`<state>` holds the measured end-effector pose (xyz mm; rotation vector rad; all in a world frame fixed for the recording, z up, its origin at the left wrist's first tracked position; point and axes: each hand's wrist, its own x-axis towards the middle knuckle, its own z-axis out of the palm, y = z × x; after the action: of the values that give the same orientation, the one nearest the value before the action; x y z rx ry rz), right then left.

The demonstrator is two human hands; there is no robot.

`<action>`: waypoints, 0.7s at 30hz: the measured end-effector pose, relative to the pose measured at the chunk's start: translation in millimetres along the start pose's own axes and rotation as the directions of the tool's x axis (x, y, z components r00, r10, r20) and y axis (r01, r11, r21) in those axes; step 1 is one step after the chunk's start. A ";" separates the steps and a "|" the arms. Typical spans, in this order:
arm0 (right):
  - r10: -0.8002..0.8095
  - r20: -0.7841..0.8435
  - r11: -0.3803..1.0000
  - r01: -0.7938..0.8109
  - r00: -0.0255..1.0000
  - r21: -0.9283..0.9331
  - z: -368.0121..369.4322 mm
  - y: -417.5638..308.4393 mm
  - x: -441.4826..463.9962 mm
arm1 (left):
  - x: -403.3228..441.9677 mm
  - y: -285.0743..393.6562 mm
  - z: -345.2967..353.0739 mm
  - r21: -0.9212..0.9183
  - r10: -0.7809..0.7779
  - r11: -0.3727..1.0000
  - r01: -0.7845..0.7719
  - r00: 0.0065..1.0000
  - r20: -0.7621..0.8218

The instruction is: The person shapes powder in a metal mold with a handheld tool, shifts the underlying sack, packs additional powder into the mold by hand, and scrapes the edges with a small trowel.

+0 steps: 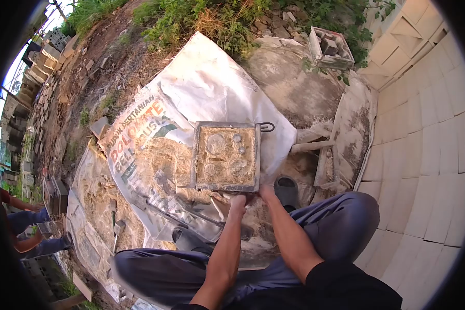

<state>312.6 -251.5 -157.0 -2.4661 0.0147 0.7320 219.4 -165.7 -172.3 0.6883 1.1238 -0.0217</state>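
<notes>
A square metal moulding frame point(195, 155) lies on a white printed sack, packed with tan sandy material point(226, 150). Several round shapes of different sizes show in its surface, and a looped metal handle point(266, 127) juts from the frame's far right corner. My left hand point(237, 200) is against the near edge of the frame, right of its middle. Close beside it, my right hand point(266, 193) reaches the near right corner. The fingers of both hands are hidden at the frame's edge, so their grip does not show.
The sack point(206, 77) spreads under the frame, with loose sand on its left part. Metal rods point(163, 213) and small hand tools point(118, 230) lie left. A wooden-handled tool point(311, 146) and a box point(331, 49) are right. Another person point(28, 227) is far left; stacked pale blocks point(413, 144) line the right.
</notes>
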 end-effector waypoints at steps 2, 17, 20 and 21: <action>-0.083 0.153 0.991 0.098 0.985 -0.093 -29.2 -21.4 -14.9 | 18.7 -20.9 -4.5 -0.093 -0.054 0.994 0.057 0.998 0.031; 0.202 0.474 0.777 -0.435 0.857 0.455 -46.9 -30.3 -33.8 | -49.5 4.9 36.8 -0.598 -0.004 0.802 0.005 1.000 0.003; 0.180 0.414 0.773 -0.389 0.892 0.501 -34.4 -18.3 -27.1 | -40.3 0.6 30.5 -0.607 0.010 0.794 0.036 0.997 0.072; 0.168 0.395 0.771 -0.370 0.903 0.518 -25.4 -11.5 -22.8 | -46.6 5.8 31.8 -0.576 0.087 0.817 -0.005 0.990 0.114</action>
<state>307.8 -258.3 -122.0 -1.7408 0.4240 1.0732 226.3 -192.3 -122.7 0.1622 0.9120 0.3019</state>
